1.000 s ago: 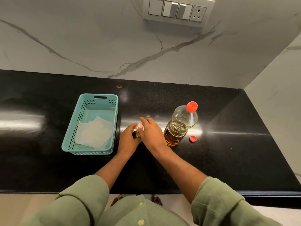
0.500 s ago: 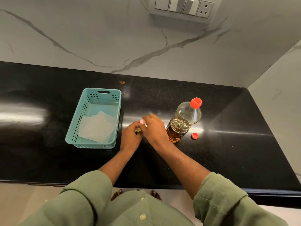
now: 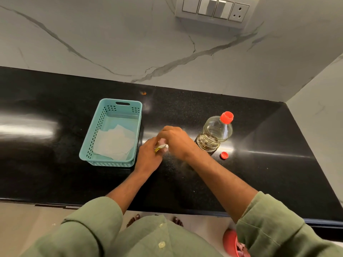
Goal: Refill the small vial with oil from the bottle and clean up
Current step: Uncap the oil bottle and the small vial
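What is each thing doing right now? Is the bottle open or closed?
Oil bottle: upright, red cap on, partly full.
Loose red cap: lying on the counter beside the bottle.
Small vial: held between both hands, mostly hidden.
Left hand: gripping the vial.
Right hand: pinching the vial's top.
Teal basket: holds white paper.

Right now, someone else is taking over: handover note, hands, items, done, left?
Left hand: grips the small vial at the counter.
Right hand: fingers curled over the vial's top; capping or uncapping, cannot tell.
Oil bottle: upright to the right, red cap on, partly full. A loose red cap lies beside it.
Teal basket: to the left, tissue inside.
Done: unclear whether the vial is filled.
Left: confirm fill, close the vial, wipe up with the tissue.
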The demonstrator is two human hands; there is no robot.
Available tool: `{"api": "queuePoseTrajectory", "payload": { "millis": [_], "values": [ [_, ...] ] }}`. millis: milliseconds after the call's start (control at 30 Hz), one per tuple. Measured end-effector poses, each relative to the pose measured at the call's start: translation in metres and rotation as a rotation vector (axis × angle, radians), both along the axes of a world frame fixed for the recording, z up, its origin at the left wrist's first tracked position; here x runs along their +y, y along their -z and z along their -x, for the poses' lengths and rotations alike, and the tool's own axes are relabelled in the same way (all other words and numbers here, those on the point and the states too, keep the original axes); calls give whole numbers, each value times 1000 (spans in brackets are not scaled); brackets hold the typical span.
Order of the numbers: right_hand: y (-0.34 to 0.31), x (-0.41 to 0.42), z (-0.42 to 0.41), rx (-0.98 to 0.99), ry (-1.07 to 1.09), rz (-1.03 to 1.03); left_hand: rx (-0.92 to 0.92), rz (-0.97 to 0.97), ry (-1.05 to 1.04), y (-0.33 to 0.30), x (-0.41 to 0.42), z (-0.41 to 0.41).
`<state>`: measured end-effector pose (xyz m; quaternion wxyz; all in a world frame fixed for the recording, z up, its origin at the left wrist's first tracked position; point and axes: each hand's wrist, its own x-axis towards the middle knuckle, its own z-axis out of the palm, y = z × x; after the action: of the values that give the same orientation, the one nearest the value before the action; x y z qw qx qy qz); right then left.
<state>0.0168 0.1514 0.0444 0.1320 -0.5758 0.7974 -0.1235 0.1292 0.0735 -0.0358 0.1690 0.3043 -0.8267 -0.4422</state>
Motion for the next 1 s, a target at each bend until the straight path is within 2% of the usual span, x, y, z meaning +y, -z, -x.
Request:
{"api": "queuePoseTrajectory", "payload": {
  "millis": [133, 300, 400, 567, 867, 1000],
  "values": [
    [-10, -4, -4, -62, 1, 20, -9, 37, -27, -1, -1, -5],
    [-7, -7, -15, 52, 292, 18, -34, 46, -32, -8, 4, -10],
    [-7, -9, -20, 81, 357, -59, -56, 46, -38, -8, 5, -12],
    [-5, -9, -21, 67, 358, -120, 9, -45, -9, -3, 5, -15],
    [-13, -6, -15, -21, 127, -143, 8, -58, -47, -4, 7, -11],
    [-11, -5, -18, -72, 202, -98, 8, -66, -44, -3, 6, -10]
  ]
}}
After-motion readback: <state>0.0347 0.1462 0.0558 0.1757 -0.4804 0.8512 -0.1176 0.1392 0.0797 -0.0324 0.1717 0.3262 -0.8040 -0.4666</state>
